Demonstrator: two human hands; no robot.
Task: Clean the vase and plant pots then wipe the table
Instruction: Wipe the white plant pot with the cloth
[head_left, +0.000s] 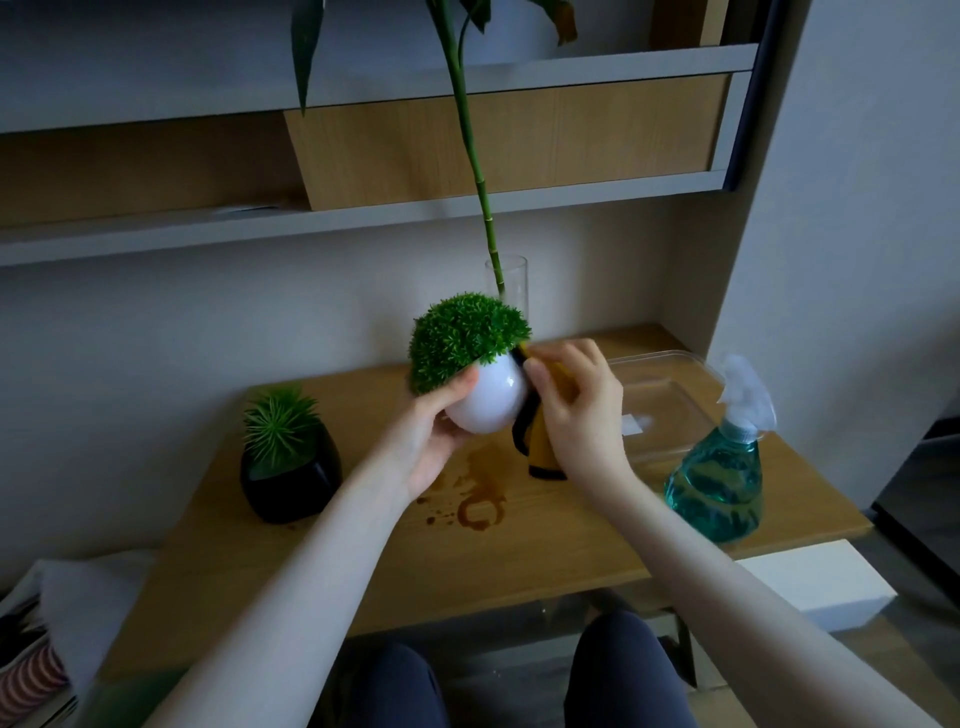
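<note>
White pot (485, 400), round and glossy, with a dome of green fake foliage (465, 338) on top, is held up in the air above the middle of the wooden table (519, 561), tilted so the greenery leans to the left. The left hand (428, 441) cups it from below and from the left side, fingers curled round its body with the thumb pressed just under the foliage. The right hand (576, 410) pinches a yellow cloth with a black edge (540, 441) and holds it against the right side of the pot; the rest of the cloth hangs down from the fingers toward the tabletop.

Below the pot, brown stains (475, 504) mark the wood, one of them a ring. On the near left of the table stands a black pot (291, 480) with a spiky green plant. At the far side, just behind the raised pot, a tall clear glass vase (511, 283) holds a single long green stem (470, 140) that rises past the shelves (363, 215) on the wall. To the right lies a clear plastic tray (670, 395), and near its right corner stands a spray bottle (719, 467) filled with blue-green liquid. The person's knees in dark trousers (618, 670) show beneath the near edge of the table.
</note>
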